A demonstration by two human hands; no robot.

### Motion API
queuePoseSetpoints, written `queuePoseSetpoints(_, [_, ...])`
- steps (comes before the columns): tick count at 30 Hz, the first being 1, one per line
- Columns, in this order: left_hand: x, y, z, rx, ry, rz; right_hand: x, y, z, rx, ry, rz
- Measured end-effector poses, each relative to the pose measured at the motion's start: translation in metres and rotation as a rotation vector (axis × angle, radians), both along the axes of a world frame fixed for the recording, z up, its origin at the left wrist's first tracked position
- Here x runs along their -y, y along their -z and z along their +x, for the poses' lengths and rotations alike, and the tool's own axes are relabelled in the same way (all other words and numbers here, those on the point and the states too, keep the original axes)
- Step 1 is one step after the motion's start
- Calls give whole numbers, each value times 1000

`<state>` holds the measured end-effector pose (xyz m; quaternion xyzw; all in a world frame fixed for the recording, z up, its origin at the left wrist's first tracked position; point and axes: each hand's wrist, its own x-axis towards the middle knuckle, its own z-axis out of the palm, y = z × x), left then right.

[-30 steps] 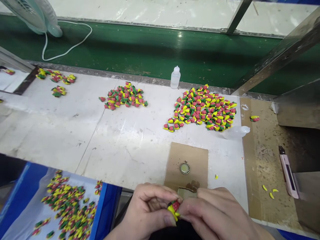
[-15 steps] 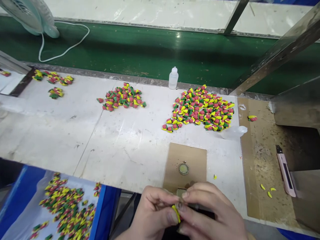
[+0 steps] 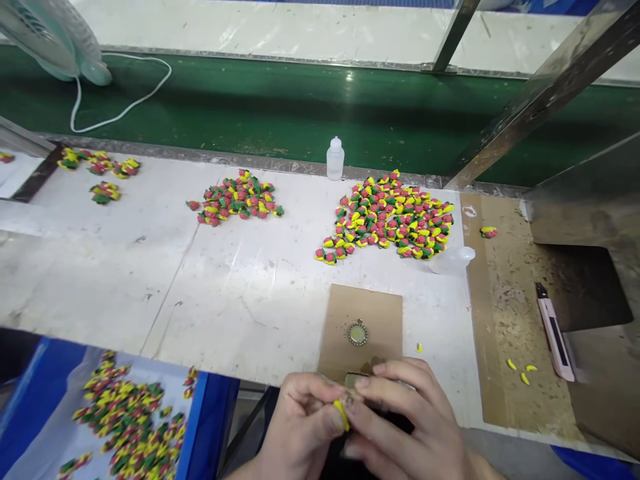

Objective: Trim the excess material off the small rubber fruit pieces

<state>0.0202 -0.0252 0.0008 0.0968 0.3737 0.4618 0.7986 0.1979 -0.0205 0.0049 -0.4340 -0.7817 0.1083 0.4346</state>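
Observation:
My left hand (image 3: 300, 427) and my right hand (image 3: 400, 427) meet at the near table edge, fingers pinched together round one small toy piece (image 3: 342, 413); only its yellow strip shows between the thumbs. Just beyond them lies a brown cardboard sheet (image 3: 363, 313) with a round metal cap (image 3: 357, 333) on it. A big heap of red, yellow and green pieces (image 3: 390, 217) lies farther back on the white table (image 3: 240, 280), and a smaller heap (image 3: 235, 198) lies to its left.
A blue bin (image 3: 210, 413) lined with plastic holds several pieces at the near left. An upright small bottle (image 3: 335, 159) stands at the table's back, another bottle (image 3: 450, 260) lies on its side. A pink utility knife (image 3: 555, 333) and yellow bits (image 3: 520, 370) sit right. A fan (image 3: 50, 40) stands far left.
The red part of the piece has gone out of sight between my fingers, leaving only yellow showing. The view has shifted slightly right and down; both hands stay together.

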Motion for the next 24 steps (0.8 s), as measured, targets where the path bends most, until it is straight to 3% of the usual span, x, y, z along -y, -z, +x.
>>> queuePoseSetpoints(3, [-10,1,-9,-150,33,382,4,4,-6,-316,-31,-202])
queuePoseSetpoints(5, [-17,3,-14,-247,65,566,6,4,-11,-538,-198,-463])
queuePoseSetpoints(8, [-22,4,-16,-323,140,669,8,-2,-17,-581,-420,-749])
queuePoseSetpoints(11, [-21,6,-15,-339,214,771,8,-7,-18,-582,-447,-913])
queuePoseSetpoints(15, [-16,5,-16,-350,240,812,14,1,-16,-689,-553,-1046])
queuePoseSetpoints(19, [-13,2,-17,-331,257,817,29,10,-16,-675,-566,-1157])
queuePoseSetpoints(24, [-18,-6,-12,-327,266,816,27,2,-13,-800,-550,-1118])
